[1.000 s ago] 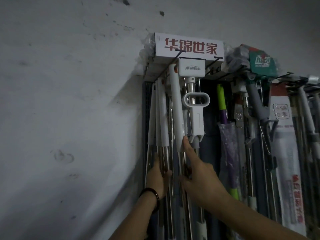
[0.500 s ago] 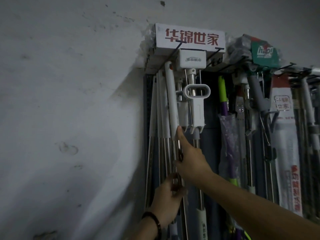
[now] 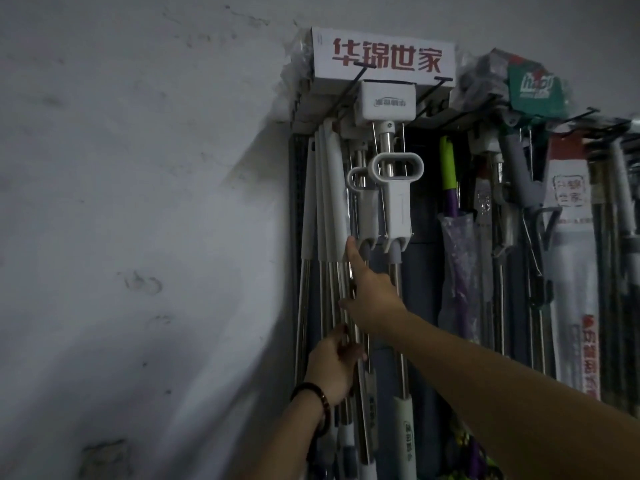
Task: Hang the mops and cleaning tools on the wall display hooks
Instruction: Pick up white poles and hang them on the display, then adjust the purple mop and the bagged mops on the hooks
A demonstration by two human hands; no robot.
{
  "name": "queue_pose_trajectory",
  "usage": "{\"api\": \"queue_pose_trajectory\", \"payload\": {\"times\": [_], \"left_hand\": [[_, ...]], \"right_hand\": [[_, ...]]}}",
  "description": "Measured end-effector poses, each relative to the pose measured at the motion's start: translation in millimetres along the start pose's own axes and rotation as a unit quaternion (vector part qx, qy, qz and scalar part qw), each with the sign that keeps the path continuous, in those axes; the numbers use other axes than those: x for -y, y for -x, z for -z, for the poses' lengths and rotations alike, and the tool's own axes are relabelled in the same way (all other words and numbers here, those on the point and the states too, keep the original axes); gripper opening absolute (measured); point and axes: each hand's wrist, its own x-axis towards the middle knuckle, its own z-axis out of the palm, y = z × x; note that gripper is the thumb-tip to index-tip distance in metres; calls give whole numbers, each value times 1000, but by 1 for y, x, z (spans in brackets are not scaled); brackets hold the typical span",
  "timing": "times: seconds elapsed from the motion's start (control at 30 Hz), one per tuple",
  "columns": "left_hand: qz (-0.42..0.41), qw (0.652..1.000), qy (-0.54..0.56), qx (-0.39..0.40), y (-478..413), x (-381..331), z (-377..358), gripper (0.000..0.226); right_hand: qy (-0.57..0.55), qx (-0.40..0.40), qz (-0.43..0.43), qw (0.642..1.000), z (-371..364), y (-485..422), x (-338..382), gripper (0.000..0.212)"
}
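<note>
Your left hand (image 3: 332, 362) is clenched round the steel pole (image 3: 342, 284) of the mop (image 3: 334, 202), low on the rack. Your right hand (image 3: 375, 299) sits higher on the same pole, with 1 finger straight up touching the bottom of the mop's white sleeve (image 3: 337, 233). I cannot tell whether its other fingers grip. The mop leans among others under the hooks (image 3: 442, 79), just left of a white squeeze mop (image 3: 394, 209).

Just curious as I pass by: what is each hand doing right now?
Left hand: closed round the steel mop poles.
Right hand: gripping one of them higher up, forefinger straight.
</note>
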Motion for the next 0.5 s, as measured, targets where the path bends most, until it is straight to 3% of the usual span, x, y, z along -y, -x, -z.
{"api": "queue_pose_trajectory", "payload": {"times": [0.1,0.2,0.33,0.37,0.5], "left_hand": [[12,1000,-12,8,8,-11,1,52],[-13,995,-94,26,18,-24,7,59],[-50,989,-135,33,16,-48,22,58],[-64,987,-143,26,14,-58,28,57],[-136,967,-209,-54,3,-113,60,57]], "right_hand": [[27,33,5,999,10,0,1,120],[60,44,36,997,33,2,6,105],[77,0,85,993,80,2,15,37],[84,-17,96,992,94,2,19,30],[178,-101,183,962,146,-10,30,28]]}}
